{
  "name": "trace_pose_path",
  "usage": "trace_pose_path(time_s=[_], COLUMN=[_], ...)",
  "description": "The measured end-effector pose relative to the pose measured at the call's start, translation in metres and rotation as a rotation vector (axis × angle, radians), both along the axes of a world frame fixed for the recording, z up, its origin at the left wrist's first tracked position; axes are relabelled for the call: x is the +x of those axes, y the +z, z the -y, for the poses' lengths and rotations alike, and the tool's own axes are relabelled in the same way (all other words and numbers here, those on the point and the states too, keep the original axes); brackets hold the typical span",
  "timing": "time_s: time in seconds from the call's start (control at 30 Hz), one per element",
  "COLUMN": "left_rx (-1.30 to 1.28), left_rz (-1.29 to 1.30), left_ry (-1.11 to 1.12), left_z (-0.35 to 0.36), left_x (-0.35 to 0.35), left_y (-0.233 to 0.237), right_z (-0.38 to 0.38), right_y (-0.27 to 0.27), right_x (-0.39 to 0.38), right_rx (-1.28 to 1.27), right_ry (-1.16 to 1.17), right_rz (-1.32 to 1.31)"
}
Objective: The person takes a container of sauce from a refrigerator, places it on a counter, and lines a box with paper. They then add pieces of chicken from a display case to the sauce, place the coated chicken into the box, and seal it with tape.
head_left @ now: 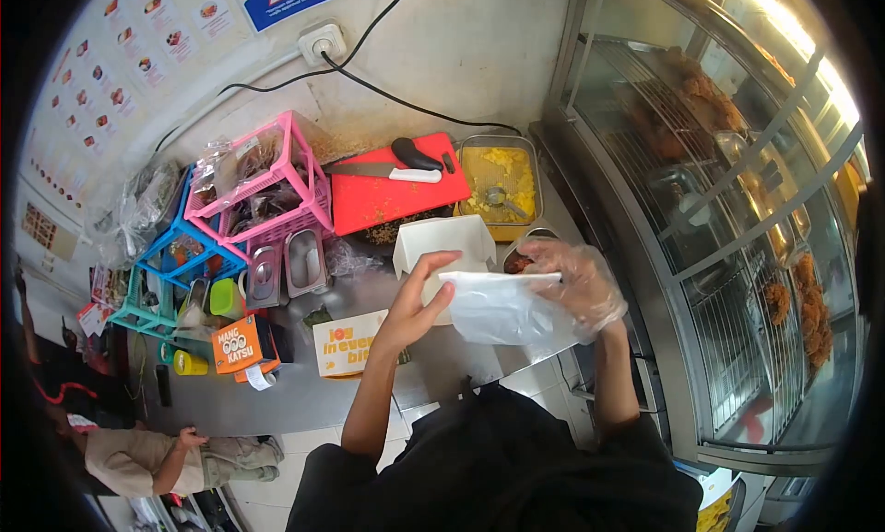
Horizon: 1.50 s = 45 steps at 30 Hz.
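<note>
My left hand (pixel 419 301) pinches the left end of a white, translucent plastic packet (pixel 507 315), thumb and forefinger on either side of its corner. A clear plastic glove covers my right hand (pixel 583 283), whose bent fingers are at the packet's right end. Just beyond the packet stands an open white cardboard box (pixel 445 242), partly hidden by my left hand. Behind my right hand is a metal container (pixel 518 260) with dark red contents. A rectangular tray of yellow food (pixel 498 177) with a spoon in it lies farther back.
A knife (pixel 387 171) rests on a red cutting board (pixel 369 205). Pink (pixel 318 186) and blue (pixel 175 246) baskets, metal containers (pixel 304 260) and a printed box (pixel 346 348) are to the left. A glass food cabinet (pixel 664 255) borders the right. Another person (pixel 157 458) is at lower left.
</note>
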<state>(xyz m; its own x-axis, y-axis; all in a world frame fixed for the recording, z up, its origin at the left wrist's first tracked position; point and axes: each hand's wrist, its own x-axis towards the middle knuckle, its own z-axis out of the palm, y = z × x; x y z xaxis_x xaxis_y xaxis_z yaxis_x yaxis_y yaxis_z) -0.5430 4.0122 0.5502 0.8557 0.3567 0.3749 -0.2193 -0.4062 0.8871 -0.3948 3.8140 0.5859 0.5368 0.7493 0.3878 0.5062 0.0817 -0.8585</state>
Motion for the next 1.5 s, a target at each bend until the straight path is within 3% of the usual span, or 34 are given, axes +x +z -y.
trace_pose_path(time_s=[0.03,0.07,0.13,0.2,0.27,0.3,0.43,0.53,0.67,0.77,0.87,0.93,1.07,1.13,1.17,1.23,1.33,1.5], left_rx=[-0.164,-0.326,-0.375,-0.63,-0.621,-0.621,-0.678,-0.779,-0.678,-0.659,-0.649,-0.665,-0.67,-0.463,-0.462,-0.273,-0.254,-0.217], left_rz=[-0.013,-0.024,-0.073,-0.195,-0.137,-0.146,-0.125,-0.076,-0.126,-0.149,-0.115,-0.068,-0.059,-0.042,-0.044,-0.068,0.007,-0.054], left_ry=[-0.111,-0.224,-0.194,-0.151,-0.081,-0.077,-0.101,-0.119,-0.028,-0.056,-0.046,0.014,0.015,0.042,0.038,-0.014,0.023,0.054], left_z=[0.0,0.002,0.01,0.013,0.015,0.013,0.013,0.015,0.007,0.005,0.01,0.015,0.005,0.007,0.009,0.013,0.011,0.001], left_x=[0.002,0.004,0.009,0.012,0.015,0.015,0.015,0.015,0.02,0.02,0.018,0.017,0.021,0.023,0.022,0.02,0.022,0.01], left_y=[-0.002,-0.002,0.001,0.003,0.0,-0.004,-0.007,0.002,-0.013,-0.016,-0.008,0.003,-0.011,-0.013,-0.012,-0.011,-0.009,-0.003], right_z=[-0.002,-0.004,-0.008,-0.01,-0.014,-0.012,-0.017,-0.018,-0.017,-0.019,-0.018,-0.017,-0.017,-0.028,-0.028,-0.027,-0.026,-0.012], right_y=[0.001,0.006,0.019,0.005,-0.003,-0.012,0.008,-0.006,0.005,-0.001,-0.006,-0.023,-0.031,-0.02,-0.005,0.025,0.017,0.001], right_x=[0.0,-0.002,-0.007,-0.003,-0.009,-0.006,-0.025,-0.025,-0.028,-0.025,-0.022,-0.024,-0.021,-0.026,-0.028,-0.031,-0.028,-0.017], right_rx=[0.018,0.018,-0.116,-0.126,0.017,-0.186,-0.407,-0.231,-0.282,-0.261,-0.446,-0.193,-0.21,0.049,0.05,-0.254,-0.284,-0.299], right_ry=[0.041,0.046,-0.184,-0.189,-0.233,-0.279,-0.241,-0.161,-0.078,-0.11,-0.292,-0.281,-0.266,-0.327,-0.331,-0.176,-0.024,0.023], right_rz=[-0.203,-0.201,-0.655,-0.631,-0.645,-0.563,-0.497,-0.6,-0.409,-0.487,-0.602,-0.426,-0.272,0.007,0.006,0.046,-0.176,-0.124])
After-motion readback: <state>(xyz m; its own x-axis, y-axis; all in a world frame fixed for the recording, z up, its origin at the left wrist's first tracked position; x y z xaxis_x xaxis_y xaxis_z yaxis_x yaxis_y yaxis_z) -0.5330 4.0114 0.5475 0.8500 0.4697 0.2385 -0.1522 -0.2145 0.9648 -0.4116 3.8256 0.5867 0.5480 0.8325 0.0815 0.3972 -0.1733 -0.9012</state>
